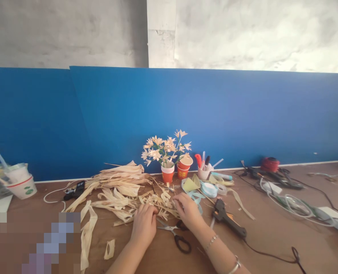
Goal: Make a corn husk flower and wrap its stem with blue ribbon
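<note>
Counter (203, 262), brown, spans the full width of your view. Blue partition (169, 102) stands along its rear edge, w/ bare grey wall (72, 34) above & lighter pillar (161, 42) nr ctr.

Your L hand (144, 224) & R hand (188, 210) are low over the counter, approx. ctr, w/ a gap btwn them. L fingers: narrow, bent inward, thumb close to index. R fingers: curled down toward the cut husk pieces (164, 199). Can't tell if either set grips a piece; tips partly hidden. Cut pieces lie btwn & just beyond your hands.

Scissors (172, 228) lie btwn your forearms, blade tips twd L hand, 1 handle loop partly under R hand.

L rear: heap of dry husk strips (123, 177); loose strip (87, 232) runs twd you. Far L: white cup (23, 187) w/ red band. Lower L corner is blurred, contents unclear.

Ctr rear: red cup (167, 176) holds pale flowers (163, 146); 2nd red cup (183, 173) stands just R of it. Farther R: pen cup (203, 174), tape rolls (210, 190).

R of your R hand: black glue gun (228, 219), cord trailing twd you. Far R: tangled white cable (295, 208), red item (270, 164) nr partition.
</note>
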Available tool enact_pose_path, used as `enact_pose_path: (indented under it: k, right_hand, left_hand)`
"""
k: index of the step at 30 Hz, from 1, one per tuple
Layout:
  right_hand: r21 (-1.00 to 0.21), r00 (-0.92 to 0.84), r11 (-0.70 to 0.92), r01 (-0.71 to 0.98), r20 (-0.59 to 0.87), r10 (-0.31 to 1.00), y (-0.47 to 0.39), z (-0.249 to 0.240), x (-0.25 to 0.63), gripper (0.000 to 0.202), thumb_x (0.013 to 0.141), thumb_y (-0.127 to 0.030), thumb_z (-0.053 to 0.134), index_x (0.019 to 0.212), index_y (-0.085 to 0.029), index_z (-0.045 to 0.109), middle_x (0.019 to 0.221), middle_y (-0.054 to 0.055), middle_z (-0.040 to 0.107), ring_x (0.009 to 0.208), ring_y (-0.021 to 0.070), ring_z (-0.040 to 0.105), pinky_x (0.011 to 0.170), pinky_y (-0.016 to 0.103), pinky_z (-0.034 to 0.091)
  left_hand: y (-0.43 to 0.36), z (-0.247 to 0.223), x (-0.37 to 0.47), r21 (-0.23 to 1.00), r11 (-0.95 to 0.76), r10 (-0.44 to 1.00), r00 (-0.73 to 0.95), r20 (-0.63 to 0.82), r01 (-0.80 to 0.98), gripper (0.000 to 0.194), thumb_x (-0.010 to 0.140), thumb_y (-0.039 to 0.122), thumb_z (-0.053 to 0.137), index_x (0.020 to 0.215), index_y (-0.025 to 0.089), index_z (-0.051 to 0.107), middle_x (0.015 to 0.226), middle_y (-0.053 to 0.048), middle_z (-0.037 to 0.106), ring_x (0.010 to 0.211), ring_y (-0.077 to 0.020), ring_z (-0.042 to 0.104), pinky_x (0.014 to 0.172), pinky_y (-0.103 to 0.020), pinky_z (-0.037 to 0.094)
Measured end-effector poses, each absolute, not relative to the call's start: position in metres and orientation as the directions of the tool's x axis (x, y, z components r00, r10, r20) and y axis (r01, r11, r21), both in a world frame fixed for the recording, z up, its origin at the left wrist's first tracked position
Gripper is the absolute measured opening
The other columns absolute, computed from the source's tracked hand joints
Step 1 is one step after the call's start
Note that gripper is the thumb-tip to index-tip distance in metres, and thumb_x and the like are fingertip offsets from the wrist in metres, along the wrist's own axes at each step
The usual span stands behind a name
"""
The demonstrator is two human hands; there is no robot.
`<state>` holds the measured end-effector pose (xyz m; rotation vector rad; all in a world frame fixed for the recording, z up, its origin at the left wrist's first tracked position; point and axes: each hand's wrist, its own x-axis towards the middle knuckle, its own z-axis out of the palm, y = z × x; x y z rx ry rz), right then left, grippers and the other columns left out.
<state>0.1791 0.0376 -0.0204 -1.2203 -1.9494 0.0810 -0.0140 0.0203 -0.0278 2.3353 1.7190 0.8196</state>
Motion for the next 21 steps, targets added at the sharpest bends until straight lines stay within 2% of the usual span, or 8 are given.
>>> enact_pose_path:
  k: [5,11,17,21]
  right_hand:
    - [-0.333,-0.249,0.524,0.784,0.604,0.757,0.043,-0.023,0.165,0.012,0.084,-0.018,0.048,0.079,-0.018,0.059,0.081,0.006,0.055,0.079,0.0193,0.054,0.072,0.030,0.045]
    - [-0.317,-0.197,0.427,0.847,0.559,0.805,0.047,-0.030,0.154,0.006,0.073,-0.018,0.061,0.068,-0.018,0.056,0.079,0.005,0.054,0.079,0.0204,0.052,0.072,0.031,0.045]
    - [-0.308,-0.209,0.461,0.833,0.595,0.776,0.052,-0.035,0.159,0.016,0.076,-0.005,0.048,0.068,-0.016,0.055,0.078,0.006,0.053,0.078,0.0188,0.052,0.072,0.030,0.044]
    - [-0.330,-0.194,0.477,0.815,0.620,0.760,0.051,-0.031,0.162,0.012,0.078,-0.009,0.050,0.071,-0.017,0.056,0.080,0.005,0.052,0.079,0.0184,0.052,0.071,0.029,0.044]
  left_hand:
    - [0.020,-0.029,-0.012,0.451,-0.353,0.906,0.179,0.383,0.820,0.033,0.072,-0.002,0.041,0.087,0.019,0.061,0.091,-0.006,0.062,0.091,-0.0224,0.051,0.078,-0.034,0.037]
    - [0.021,-0.028,-0.010,0.468,-0.386,0.880,0.165,0.445,0.795,0.030,0.074,0.001,0.042,0.086,0.020,0.062,0.092,-0.006,0.063,0.091,-0.0231,0.053,0.079,-0.036,0.040]
    - [0.021,-0.027,-0.009,0.468,-0.432,0.847,0.169,0.503,0.771,0.028,0.075,0.002,0.042,0.084,0.020,0.062,0.089,-0.007,0.064,0.089,-0.0239,0.055,0.077,-0.038,0.043]
    - [0.022,-0.026,-0.009,0.479,-0.472,0.814,0.158,0.559,0.740,0.024,0.079,0.008,0.042,0.087,0.020,0.061,0.089,-0.007,0.064,0.088,-0.0237,0.056,0.078,-0.039,0.044]
